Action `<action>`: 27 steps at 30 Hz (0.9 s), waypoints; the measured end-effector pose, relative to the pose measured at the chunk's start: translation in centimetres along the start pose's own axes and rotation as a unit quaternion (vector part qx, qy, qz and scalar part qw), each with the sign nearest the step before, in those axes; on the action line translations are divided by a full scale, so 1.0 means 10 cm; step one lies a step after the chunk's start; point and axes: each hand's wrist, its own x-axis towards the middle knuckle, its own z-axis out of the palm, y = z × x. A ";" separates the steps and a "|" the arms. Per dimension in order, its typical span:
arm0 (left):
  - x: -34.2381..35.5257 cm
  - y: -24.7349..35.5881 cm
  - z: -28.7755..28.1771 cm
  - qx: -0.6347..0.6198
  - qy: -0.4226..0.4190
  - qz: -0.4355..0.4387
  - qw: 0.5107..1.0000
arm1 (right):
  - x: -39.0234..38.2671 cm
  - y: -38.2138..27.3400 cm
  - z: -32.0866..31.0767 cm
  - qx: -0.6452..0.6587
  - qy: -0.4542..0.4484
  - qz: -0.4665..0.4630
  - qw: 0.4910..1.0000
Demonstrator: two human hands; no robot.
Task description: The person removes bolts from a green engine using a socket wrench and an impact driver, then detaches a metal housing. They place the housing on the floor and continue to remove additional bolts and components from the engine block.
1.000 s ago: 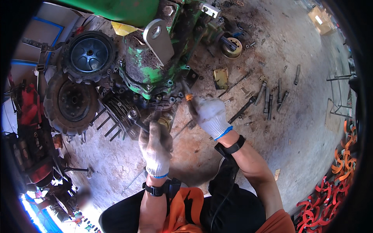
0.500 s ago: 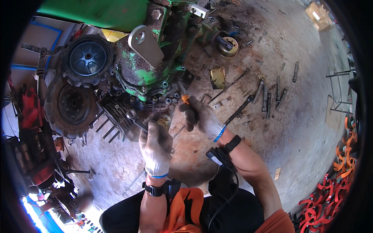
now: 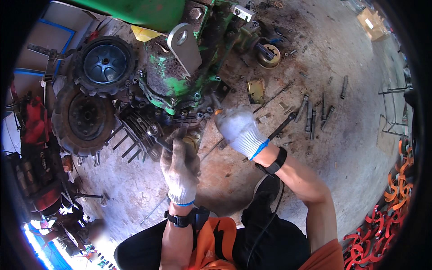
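My left hand (image 3: 179,168), in a dirty white knit glove, is closed around the dark handle of a wrench (image 3: 154,131). The wrench's round metal head lies over a finned metal engine part (image 3: 135,130). My right hand (image 3: 239,128), gloved with a blue cuff edge, is back up and closed on an orange-handled tool (image 3: 218,111). Most of that handle is hidden by the glove, and the tool's metal end points up toward the base of a green, grease-covered machine housing (image 3: 173,85). Bolts line the housing's lower flange.
Two lugged black wheels (image 3: 102,65) stand left of the machine. On the concrete floor at right lie several sockets and bars (image 3: 310,117), a yellowish metal plate (image 3: 256,92) and a round metal pulley (image 3: 269,56). Red and orange curved blades (image 3: 375,234) are heaped at lower right.
My right hand has turned its back upward, covering more of the orange handle. My left hand keeps its grip on the wrench. The machine appears slightly further right in the view.
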 end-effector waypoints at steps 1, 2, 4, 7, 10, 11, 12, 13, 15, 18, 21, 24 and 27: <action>0.00 0.01 0.01 0.005 0.005 -0.005 1.000 | 0.01 0.02 -0.02 0.006 -0.002 -0.017 1.000; -0.01 0.02 0.02 0.008 0.007 -0.011 1.000 | 0.02 0.04 -0.04 0.041 0.008 0.007 0.999; -0.01 0.03 0.03 0.010 0.009 -0.014 1.000 | 0.01 0.11 -0.06 0.110 -0.019 0.052 0.992; -0.02 0.03 0.04 0.014 0.014 -0.018 1.000 | -0.08 0.14 0.04 0.265 -0.031 0.162 0.950; -0.02 0.01 0.05 -0.008 0.005 -0.026 1.000 | -0.19 0.10 0.26 0.673 -0.094 0.304 0.668; -0.01 0.00 0.05 -0.024 0.003 -0.033 0.999 | -0.22 0.06 0.33 0.789 -0.101 0.313 0.520; -0.01 -0.01 0.05 -0.031 -0.007 -0.036 0.999 | -0.23 0.03 0.38 0.863 -0.115 0.338 0.358; -0.01 -0.01 0.06 -0.040 -0.011 -0.045 0.998 | -0.23 0.00 0.41 0.806 -0.046 0.284 0.518; -0.01 -0.01 0.05 -0.048 -0.016 -0.048 0.998 | -0.22 -0.02 0.36 0.579 0.072 0.206 0.786; 0.00 0.02 0.03 -0.040 -0.011 -0.029 0.999 | -0.28 0.04 0.11 0.394 -0.048 0.255 0.882; 0.01 0.05 0.00 -0.023 0.006 -0.021 0.999 | -0.25 0.09 -0.05 0.261 0.003 0.196 0.945; 0.01 0.06 -0.01 -0.021 0.015 -0.029 0.999 | -0.18 0.07 -0.01 0.177 0.057 0.124 0.975; -0.01 0.06 0.00 -0.015 0.025 -0.041 0.999 | -0.16 0.06 0.12 0.290 0.108 0.150 0.939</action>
